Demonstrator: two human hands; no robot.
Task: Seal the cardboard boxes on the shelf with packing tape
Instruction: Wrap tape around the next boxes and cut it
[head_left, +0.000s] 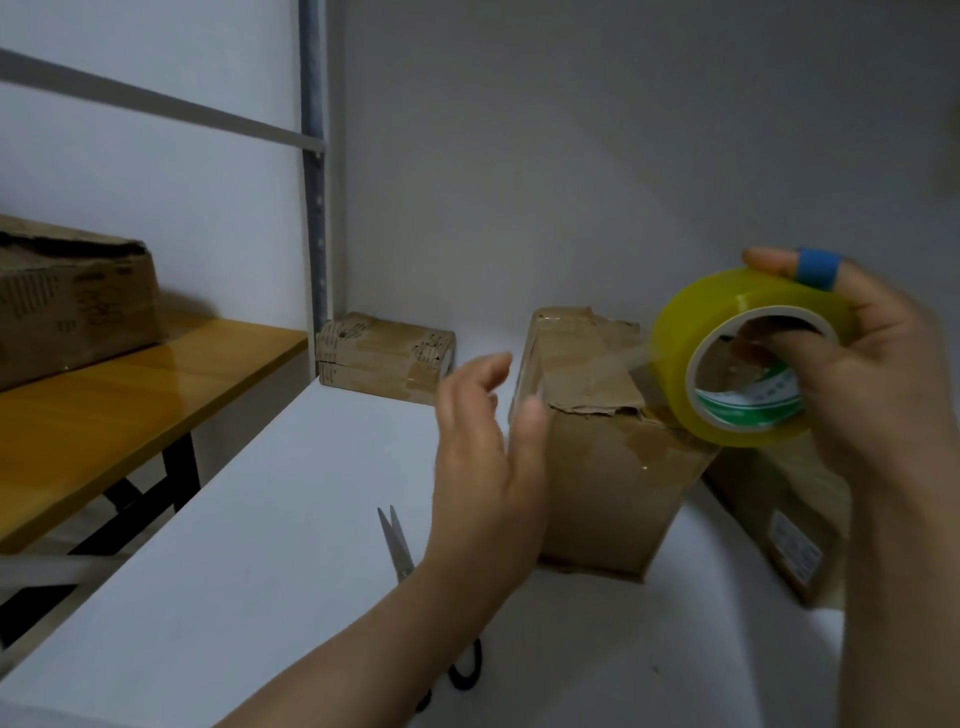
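Note:
A worn cardboard box (608, 483) stands on the white shelf (260, 545) in front of me, its torn top flaps folded down. My right hand (872, 395) grips a yellow roll of packing tape (727, 364) above the box's right top corner, fingers through the core. A clear strip of tape runs from the roll across the box top. My left hand (488, 457) hovers with straight fingers at the box's left side, its thumb near the top edge.
Scissors (400, 551) lie on the shelf, partly under my left arm. A small taped box (384, 358) sits at the back. Another box (779, 525) leans at the right behind my right hand. A big box (72, 301) rests on a wooden table (130, 415) at left.

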